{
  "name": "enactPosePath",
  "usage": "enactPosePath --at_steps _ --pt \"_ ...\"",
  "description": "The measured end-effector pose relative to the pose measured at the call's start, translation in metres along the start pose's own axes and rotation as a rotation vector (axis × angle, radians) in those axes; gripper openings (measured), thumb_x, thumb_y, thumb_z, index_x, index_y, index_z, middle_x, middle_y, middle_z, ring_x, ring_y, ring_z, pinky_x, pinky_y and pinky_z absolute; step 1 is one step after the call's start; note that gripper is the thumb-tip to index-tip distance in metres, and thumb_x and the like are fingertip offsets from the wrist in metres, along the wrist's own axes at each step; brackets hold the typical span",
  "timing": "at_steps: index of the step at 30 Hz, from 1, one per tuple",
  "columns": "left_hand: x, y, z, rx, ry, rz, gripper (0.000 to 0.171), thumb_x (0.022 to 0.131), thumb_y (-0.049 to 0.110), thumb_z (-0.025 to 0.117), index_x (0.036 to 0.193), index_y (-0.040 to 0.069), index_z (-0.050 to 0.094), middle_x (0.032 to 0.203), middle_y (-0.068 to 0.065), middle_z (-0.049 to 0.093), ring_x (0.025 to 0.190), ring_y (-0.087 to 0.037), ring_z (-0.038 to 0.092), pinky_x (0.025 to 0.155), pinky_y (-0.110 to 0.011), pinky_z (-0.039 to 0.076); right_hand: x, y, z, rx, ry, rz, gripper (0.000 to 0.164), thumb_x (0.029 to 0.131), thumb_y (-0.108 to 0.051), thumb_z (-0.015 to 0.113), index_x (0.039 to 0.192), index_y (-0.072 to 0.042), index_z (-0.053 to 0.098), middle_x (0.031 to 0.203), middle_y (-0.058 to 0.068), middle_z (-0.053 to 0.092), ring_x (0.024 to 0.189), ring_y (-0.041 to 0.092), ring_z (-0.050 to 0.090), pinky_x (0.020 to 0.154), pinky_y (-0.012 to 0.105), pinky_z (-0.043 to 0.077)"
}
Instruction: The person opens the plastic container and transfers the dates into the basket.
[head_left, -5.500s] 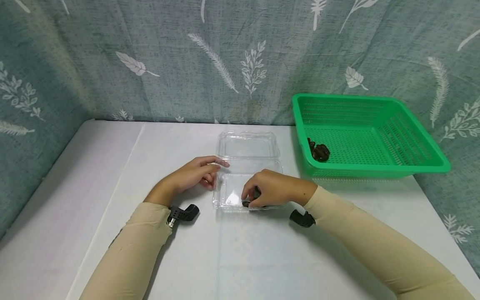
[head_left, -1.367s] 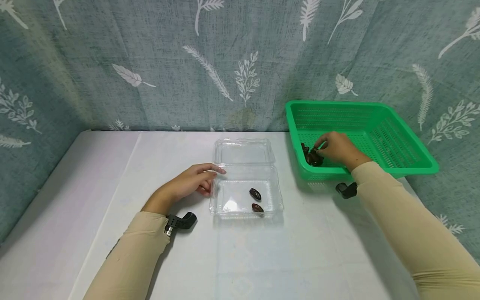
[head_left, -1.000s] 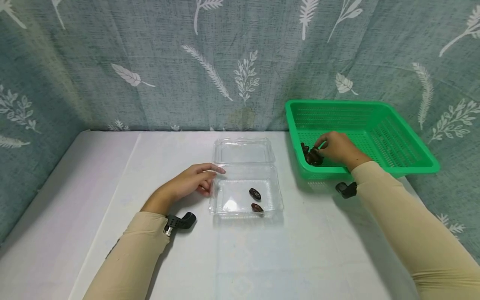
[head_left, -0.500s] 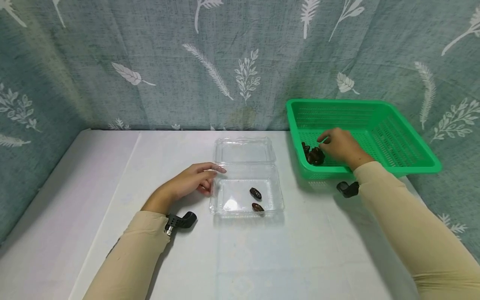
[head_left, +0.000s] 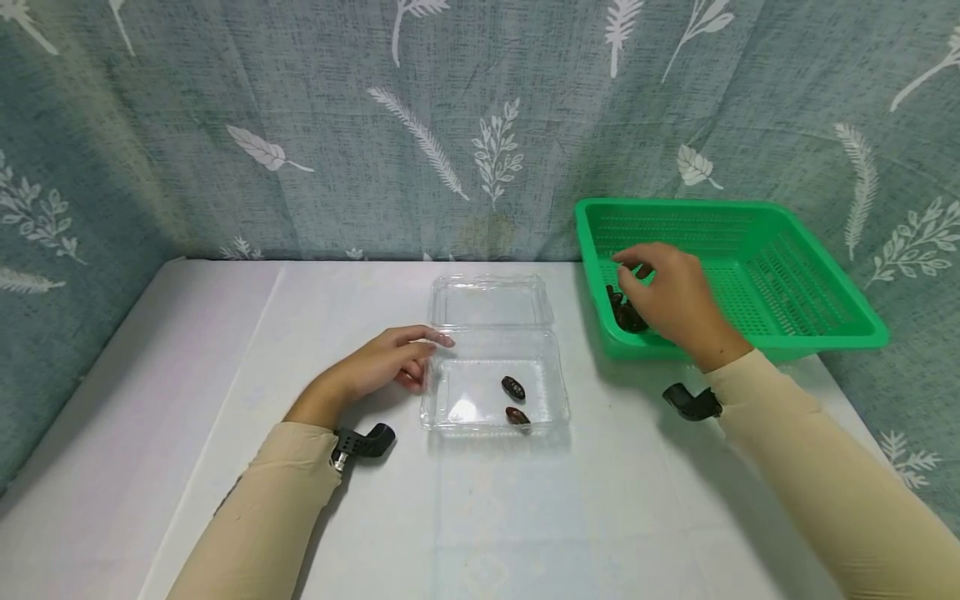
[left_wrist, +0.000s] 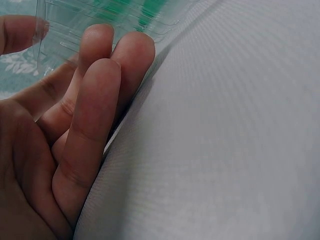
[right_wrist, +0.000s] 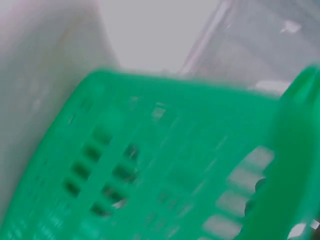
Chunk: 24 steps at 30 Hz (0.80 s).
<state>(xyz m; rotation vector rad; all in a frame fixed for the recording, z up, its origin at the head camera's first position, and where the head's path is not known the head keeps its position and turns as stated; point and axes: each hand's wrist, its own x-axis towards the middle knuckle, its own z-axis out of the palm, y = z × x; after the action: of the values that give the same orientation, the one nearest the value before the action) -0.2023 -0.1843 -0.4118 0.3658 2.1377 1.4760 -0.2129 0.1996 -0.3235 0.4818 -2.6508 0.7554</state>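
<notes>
Two dark brown dates [head_left: 513,387] lie in the right half of a clear plastic clamshell box [head_left: 465,427], its lid [head_left: 491,300] folded back. My left hand [head_left: 382,362] rests at the box's left side, index finger straight over the rim and the other fingers loosely bent. The left wrist view shows these fingers [left_wrist: 95,100] beside the clear plastic. Above the left end of the green basket [head_left: 825,340], my right hand [head_left: 675,300] pinches a date, mostly hidden by the fingers. More dates [head_left: 628,318] lie below it in the basket.
The basket's tall slotted wall [right_wrist: 175,125] fills much of the blurred right wrist view. A patterned cloth [head_left: 337,125] hangs behind the white table [head_left: 495,517]. Each wrist wears a black camera mount [head_left: 363,440].
Since the oldest frame, my right hand left the box, with two dates lying there, and went into the basket. Just now it rose and shifted slightly left. My left hand stays put.
</notes>
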Motion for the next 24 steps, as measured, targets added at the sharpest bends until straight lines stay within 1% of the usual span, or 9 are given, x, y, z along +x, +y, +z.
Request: enactPosePath --at_steps 4,6,8,13,16,20,24 --pt "0.000 -0.001 -0.001 0.002 0.002 0.003 0.038 0.104 0.028 0.047 0.134 0.010 0.059 0.076 -0.002 0.051 0.069 -0.012 0.060 0.070 -0.029 0.059 -0.008 -0.017 0.006 0.045 0.073 -0.110 0.018 0.096 -0.005 0.060 0.107 -0.003 0.075 0.094 0.011 0.071 0.070 0.020 0.054 0.054 0.027 0.038" --pt "0.000 -0.002 -0.001 -0.001 0.004 0.002 0.037 0.103 0.028 0.048 0.134 0.010 0.059 0.076 -0.002 0.052 0.069 -0.012 0.060 0.070 -0.029 0.059 -0.012 -0.026 0.010 0.061 0.087 -0.146 0.017 0.094 -0.003 0.062 0.104 -0.003 0.075 0.089 0.009 0.070 0.065 0.016 0.049 0.054 0.025 0.036" --pt "0.000 -0.002 0.000 -0.003 0.005 -0.001 0.037 0.103 0.028 0.048 0.134 0.010 0.059 0.076 -0.002 0.052 0.069 -0.012 0.059 0.070 -0.029 0.059 -0.015 -0.033 0.014 0.075 0.093 -0.184 0.015 0.092 -0.001 0.065 0.102 -0.003 0.076 0.087 0.008 0.070 0.063 0.014 0.046 0.056 0.024 0.036" --pt "0.000 -0.003 0.000 -0.006 0.003 0.000 0.037 0.104 0.027 0.047 0.134 0.010 0.059 0.076 -0.003 0.052 0.068 -0.012 0.059 0.070 -0.029 0.059 -0.022 -0.049 0.025 0.114 0.054 -0.225 0.014 0.091 -0.004 0.068 0.102 -0.003 0.076 0.087 0.007 0.071 0.065 0.013 0.049 0.056 0.026 0.039" --pt "0.000 -0.003 0.000 -0.008 0.004 0.001 0.037 0.104 0.028 0.047 0.134 0.010 0.059 0.076 -0.003 0.052 0.068 -0.012 0.059 0.070 -0.029 0.059 -0.026 -0.056 0.033 0.137 0.016 -0.220 0.015 0.091 -0.005 0.067 0.103 -0.004 0.076 0.091 0.007 0.072 0.067 0.013 0.052 0.056 0.026 0.041" --pt "-0.001 -0.002 -0.001 -0.010 0.002 -0.002 0.038 0.104 0.028 0.047 0.135 0.010 0.059 0.076 -0.003 0.051 0.068 -0.013 0.059 0.070 -0.029 0.059 -0.032 -0.062 0.045 0.151 -0.056 -0.210 0.017 0.092 -0.007 0.068 0.106 -0.006 0.076 0.095 0.005 0.073 0.068 0.014 0.053 0.057 0.025 0.042" --pt "-0.002 0.000 0.000 -0.009 -0.001 -0.001 0.038 0.104 0.029 0.047 0.135 0.010 0.059 0.077 -0.003 0.051 0.069 -0.012 0.059 0.070 -0.029 0.059 -0.037 -0.067 0.056 0.168 -0.113 -0.226 0.017 0.091 -0.007 0.070 0.106 -0.007 0.076 0.095 0.004 0.074 0.071 0.015 0.054 0.061 0.026 0.045"
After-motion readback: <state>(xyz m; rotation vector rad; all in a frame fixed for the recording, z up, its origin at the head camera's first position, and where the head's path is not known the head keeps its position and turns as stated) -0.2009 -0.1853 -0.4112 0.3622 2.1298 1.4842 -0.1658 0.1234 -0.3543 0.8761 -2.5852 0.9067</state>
